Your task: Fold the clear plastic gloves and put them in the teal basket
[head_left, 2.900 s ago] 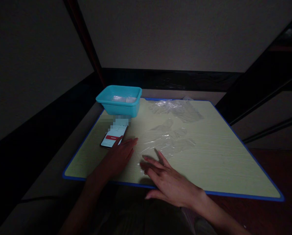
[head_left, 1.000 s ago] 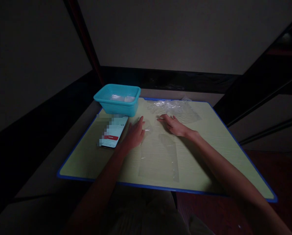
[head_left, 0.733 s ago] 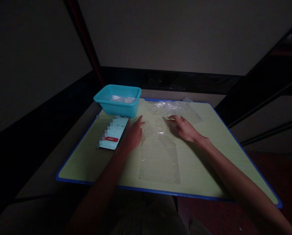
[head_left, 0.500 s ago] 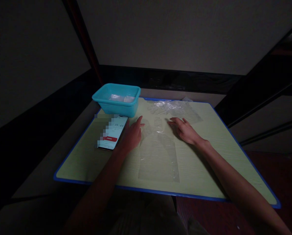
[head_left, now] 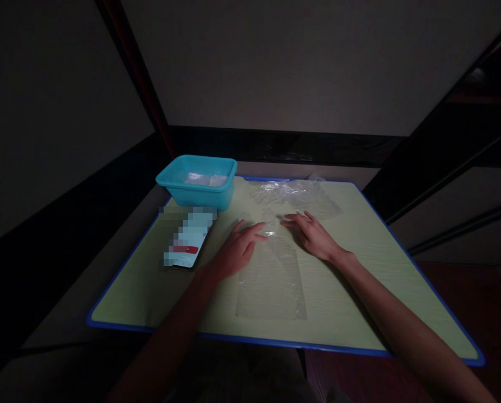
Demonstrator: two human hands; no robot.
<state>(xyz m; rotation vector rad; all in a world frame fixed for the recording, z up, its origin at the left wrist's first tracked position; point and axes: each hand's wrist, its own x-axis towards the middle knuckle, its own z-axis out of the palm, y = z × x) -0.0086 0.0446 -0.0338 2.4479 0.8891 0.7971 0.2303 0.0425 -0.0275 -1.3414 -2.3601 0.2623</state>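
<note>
A clear plastic bag (head_left: 271, 285) lies flat on the table in front of me, its far end narrowed and wrinkled. My left hand (head_left: 238, 249) is over the bag's left side, fingers apart and pointing at the narrow end; whether the fingertips touch the film I cannot tell. To the right of that end, my right hand (head_left: 313, 235) rests low with its fingers stretched out, holding nothing. Beyond both hands lies more crumpled clear plastic (head_left: 296, 196), probably further bags.
A turquoise basin (head_left: 200, 193) with clear plastic packets inside stands at the table's back left corner. In front of it lies a phone (head_left: 195, 238) with a lit screen. The pale yellow table (head_left: 359, 296) has a blue rim, and a wall rises behind it.
My left hand has moved right, from the bag's left edge to over its narrow far part. My right hand stays nearly in place. The view has tilted slightly upward.
</note>
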